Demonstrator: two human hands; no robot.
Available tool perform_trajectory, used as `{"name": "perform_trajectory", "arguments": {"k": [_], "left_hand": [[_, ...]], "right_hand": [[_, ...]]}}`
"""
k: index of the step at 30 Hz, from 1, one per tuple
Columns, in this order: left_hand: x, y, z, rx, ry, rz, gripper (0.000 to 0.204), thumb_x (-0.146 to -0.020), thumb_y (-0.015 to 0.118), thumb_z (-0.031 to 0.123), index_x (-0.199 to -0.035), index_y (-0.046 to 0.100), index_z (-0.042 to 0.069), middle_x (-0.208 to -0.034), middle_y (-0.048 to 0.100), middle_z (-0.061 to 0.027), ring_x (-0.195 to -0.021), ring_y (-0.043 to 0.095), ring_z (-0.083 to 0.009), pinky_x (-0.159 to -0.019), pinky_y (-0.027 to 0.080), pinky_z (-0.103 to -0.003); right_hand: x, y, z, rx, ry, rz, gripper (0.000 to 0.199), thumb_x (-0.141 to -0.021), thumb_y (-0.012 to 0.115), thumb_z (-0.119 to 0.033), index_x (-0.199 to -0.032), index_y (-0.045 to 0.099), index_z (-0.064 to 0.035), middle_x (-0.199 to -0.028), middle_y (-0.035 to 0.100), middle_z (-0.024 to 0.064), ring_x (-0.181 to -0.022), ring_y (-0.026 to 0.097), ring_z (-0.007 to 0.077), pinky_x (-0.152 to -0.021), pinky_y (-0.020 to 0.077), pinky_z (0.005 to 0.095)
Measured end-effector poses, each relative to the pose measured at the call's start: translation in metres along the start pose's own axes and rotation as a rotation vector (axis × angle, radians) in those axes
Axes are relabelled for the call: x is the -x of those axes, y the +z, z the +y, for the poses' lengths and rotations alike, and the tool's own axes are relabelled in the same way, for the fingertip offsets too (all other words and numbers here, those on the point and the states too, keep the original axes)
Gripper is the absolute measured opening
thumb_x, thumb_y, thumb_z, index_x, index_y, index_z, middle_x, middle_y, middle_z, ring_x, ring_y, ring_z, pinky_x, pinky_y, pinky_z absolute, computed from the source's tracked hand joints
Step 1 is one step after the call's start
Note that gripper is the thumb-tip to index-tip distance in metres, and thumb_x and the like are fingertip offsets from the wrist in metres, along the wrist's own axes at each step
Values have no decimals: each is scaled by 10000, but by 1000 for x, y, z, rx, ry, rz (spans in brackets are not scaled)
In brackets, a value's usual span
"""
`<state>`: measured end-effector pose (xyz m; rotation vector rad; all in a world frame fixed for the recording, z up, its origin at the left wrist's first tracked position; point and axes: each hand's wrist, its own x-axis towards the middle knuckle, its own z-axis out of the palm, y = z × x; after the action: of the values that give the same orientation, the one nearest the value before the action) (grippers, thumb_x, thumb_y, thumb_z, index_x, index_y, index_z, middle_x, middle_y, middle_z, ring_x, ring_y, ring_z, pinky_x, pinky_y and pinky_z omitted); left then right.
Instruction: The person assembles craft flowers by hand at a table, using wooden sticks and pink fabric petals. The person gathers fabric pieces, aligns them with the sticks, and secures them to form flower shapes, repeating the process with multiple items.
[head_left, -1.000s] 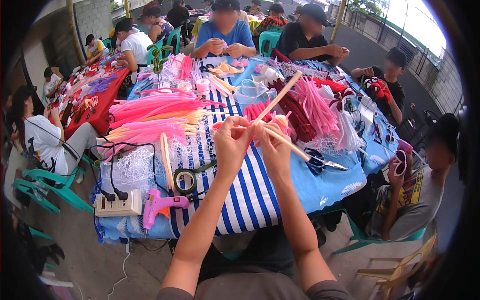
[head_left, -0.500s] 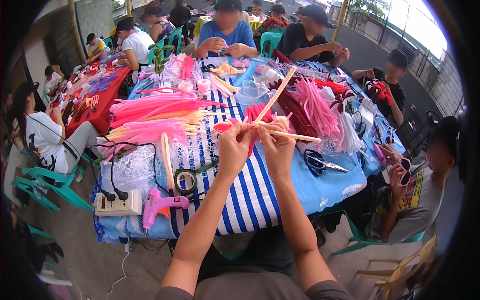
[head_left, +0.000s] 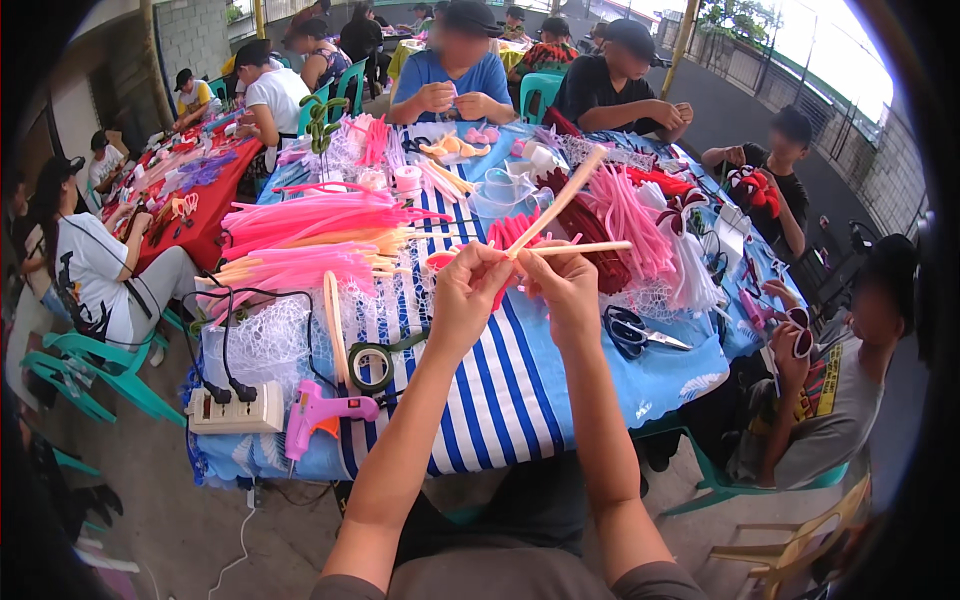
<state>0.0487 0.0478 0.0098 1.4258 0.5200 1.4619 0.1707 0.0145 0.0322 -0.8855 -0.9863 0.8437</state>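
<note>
Above the striped cloth, my left hand (head_left: 467, 295) and my right hand (head_left: 563, 300) are close together, fingers and thumbs pinched on cream pipe cleaners (head_left: 562, 197). The stems meet between my fingertips. One end slants up and away to the right, and another points right past my right hand. Pink fuzzy pieces show just behind my left fingertips; whether they join the cream stems I cannot tell. Dark-handled scissors (head_left: 632, 331) lie right of my right hand. Green floral tape (head_left: 371, 367) and a pink glue gun (head_left: 322, 415) lie left of my forearms.
Bundles of pink pipe cleaners (head_left: 310, 222) lie at left, more pink ones (head_left: 635, 220) at right. A power strip (head_left: 238, 410) with black cords sits at the near left corner. White netting (head_left: 257, 335) spreads beside it. Several people work around the tables.
The upper end of the cream pipe cleaner has tipped slightly right and toward me. My right hand has shifted a little to the right. Both hands keep their pinch.
</note>
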Motion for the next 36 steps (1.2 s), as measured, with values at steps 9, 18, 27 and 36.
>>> {"name": "perform_trajectory", "arguments": {"k": [9,18,27,36], "left_hand": [[6,10,4,-541,374,194,49,-857,609,42,-852,581,2,-729,592,-126,-675,617,-253,-600,464,-322],[8,9,2,-800,552,189,50,-817,611,49,-864,593,54,-795,578,-89,-744,575,-284,-685,431,-380],[7,8,5,-929,702,178,120,-786,619,31,-897,597,68,-792,566,-48,-749,571,-230,-690,403,-353],[7,8,10,-877,684,140,80,-805,617,58,-880,593,71,-802,604,-39,-754,599,-224,-720,379,-360]], "right_hand": [[9,16,19,141,-153,209,76,-854,660,-59,-851,622,7,-728,624,9,-613,547,30,-524,432,176],[22,22,18,-115,-72,179,123,-872,637,-82,-902,651,36,-818,665,49,-682,622,95,-612,515,227],[23,22,20,-207,-45,179,140,-858,665,-106,-900,655,28,-846,669,63,-741,630,101,-666,537,242],[24,21,15,-243,-27,136,113,-871,649,-109,-874,659,3,-846,652,29,-746,586,67,-681,482,224]]}}
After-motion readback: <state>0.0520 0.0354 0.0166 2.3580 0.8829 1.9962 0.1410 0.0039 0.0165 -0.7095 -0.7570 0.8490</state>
